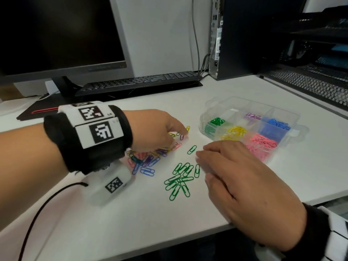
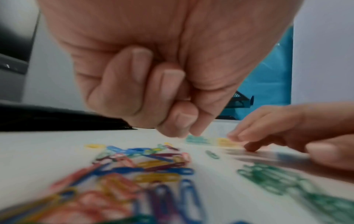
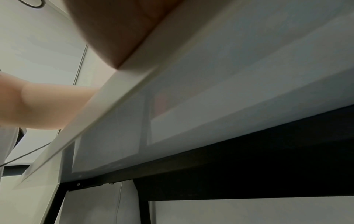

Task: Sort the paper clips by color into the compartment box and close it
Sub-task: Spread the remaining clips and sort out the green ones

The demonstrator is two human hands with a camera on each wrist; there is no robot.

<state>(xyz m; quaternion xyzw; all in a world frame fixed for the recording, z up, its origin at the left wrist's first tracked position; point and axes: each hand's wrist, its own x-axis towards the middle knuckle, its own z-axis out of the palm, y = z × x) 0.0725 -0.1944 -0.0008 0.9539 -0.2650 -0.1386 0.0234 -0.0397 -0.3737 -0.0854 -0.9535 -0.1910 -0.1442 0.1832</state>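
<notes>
Many clips (image 1: 148, 162) unsorted at 9 o'clock of box (image 1: 278, 112); left hand (image 1: 158, 129) fingers curled, contents indiscernible; right hand (image 1: 241, 178) relaxed, empty; next, gather greens (image 1: 180, 178).

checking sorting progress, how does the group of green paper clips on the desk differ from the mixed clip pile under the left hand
The loose group of green wire paper clips is one colour only; the mixed pile of coloured paper clips holds blue, purple, pink and yellow. The green group lies in the open beside the right hand; the mixed pile lies partly under the left hand. Both lie on the white desk, outside the clear plastic compartment box.
</notes>
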